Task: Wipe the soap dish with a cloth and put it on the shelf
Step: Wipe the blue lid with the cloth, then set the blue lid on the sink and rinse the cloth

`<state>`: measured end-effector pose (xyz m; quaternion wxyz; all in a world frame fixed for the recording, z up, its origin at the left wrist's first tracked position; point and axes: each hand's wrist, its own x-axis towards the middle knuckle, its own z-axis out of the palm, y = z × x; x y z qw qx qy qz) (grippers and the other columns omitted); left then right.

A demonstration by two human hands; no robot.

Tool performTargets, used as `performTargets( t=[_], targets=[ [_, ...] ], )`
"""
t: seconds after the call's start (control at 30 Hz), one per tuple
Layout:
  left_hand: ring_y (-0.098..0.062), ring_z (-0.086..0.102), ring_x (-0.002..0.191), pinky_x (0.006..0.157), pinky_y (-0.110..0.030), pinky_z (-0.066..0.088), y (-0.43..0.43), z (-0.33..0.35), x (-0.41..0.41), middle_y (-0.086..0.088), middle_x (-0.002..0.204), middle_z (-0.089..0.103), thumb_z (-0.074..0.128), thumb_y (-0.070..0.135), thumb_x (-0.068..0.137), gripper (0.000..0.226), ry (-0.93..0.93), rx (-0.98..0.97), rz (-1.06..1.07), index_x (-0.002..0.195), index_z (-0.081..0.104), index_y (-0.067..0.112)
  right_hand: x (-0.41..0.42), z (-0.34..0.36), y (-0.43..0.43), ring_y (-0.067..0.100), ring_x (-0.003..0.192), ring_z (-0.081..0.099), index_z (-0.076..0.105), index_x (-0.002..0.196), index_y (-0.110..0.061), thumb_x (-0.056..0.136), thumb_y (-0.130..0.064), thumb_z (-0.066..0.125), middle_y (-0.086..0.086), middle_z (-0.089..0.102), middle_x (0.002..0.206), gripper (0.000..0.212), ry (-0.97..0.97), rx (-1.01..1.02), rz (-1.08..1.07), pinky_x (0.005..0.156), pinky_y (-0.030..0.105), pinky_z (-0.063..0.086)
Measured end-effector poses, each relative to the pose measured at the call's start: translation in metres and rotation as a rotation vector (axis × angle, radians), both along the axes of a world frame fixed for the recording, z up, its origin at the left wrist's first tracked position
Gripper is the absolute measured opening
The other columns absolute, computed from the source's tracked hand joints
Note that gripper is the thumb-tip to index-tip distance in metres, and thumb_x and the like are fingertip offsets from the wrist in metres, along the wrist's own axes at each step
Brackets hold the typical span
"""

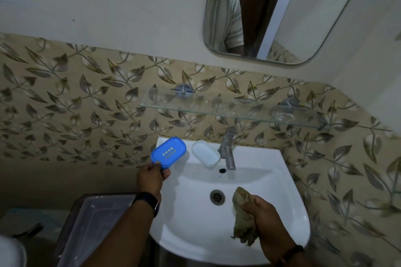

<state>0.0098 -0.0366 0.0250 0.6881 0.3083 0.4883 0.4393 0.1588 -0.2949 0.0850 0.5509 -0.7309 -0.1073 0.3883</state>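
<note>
Closest in, the right hand hangs over the near right part of the white sink. Its grip is closed tight round a bunched olive-brown cloth, which dangles above the bowl just right of the drain. A dark band circles that wrist. Beside the sink on the left stands a dark bin with a clear plastic lid. The left hand, with a watch on its wrist, reaches to the sink's back left corner. Its grip pinches the near end of the blue soap dish between thumb and curled fingers. The dish is tilted, its slotted face turned up toward the camera, and whether its far end touches the rim cannot be told. A white oval tray lies on the back ledge between the dish and the metal tap. Higher up, a glass shelf is fixed to leaf-patterned tiles, well apart from the dish. Above it a mirror reflects a striped shirt.
</note>
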Motion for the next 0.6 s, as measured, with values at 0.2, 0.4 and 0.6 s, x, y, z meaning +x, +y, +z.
performTargets(
  t=[0.2, 0.4, 0.6],
  targets=[
    [-0.019, 0.058, 0.060, 0.050, -0.023, 0.053, 0.024, -0.019, 0.027, -0.019, 0.087, 0.064, 0.052, 0.003, 0.100, 0.015, 0.079, -0.078, -0.006, 0.099, 0.065, -0.003, 0.024, -0.009, -0.012, 0.039, 0.072, 0.068, 0.077, 0.090, -0.008, 0.091, -0.008, 0.062, 0.027, 0.073, 0.086, 0.014, -0.091, -0.072, -0.028, 0.065, 0.046, 0.054],
    [-0.026, 0.059, 0.059, 0.060, -0.032, 0.057, 0.040, -0.031, 0.048, -0.020, 0.081, 0.063, 0.055, 0.006, 0.100, 0.021, 0.147, -0.099, 0.036, 0.083, 0.063, -0.004, 0.047, -0.017, -0.005, 0.035, 0.076, 0.072, 0.079, 0.089, -0.013, 0.088, -0.020, 0.072, 0.017, 0.076, 0.081, 0.009, -0.060, -0.085, 0.000, 0.074, 0.045, 0.055],
    [-0.042, 0.073, 0.088, 0.085, -0.046, 0.059, 0.046, -0.045, 0.050, -0.030, 0.098, 0.072, 0.067, 0.026, 0.095, 0.030, 0.445, 0.023, 0.060, 0.097, 0.066, -0.004, 0.071, -0.027, 0.000, 0.038, 0.082, 0.072, 0.079, 0.091, -0.016, 0.088, -0.013, 0.072, 0.017, 0.077, 0.084, 0.008, -0.038, -0.095, -0.004, 0.078, 0.046, 0.055]
  ],
)
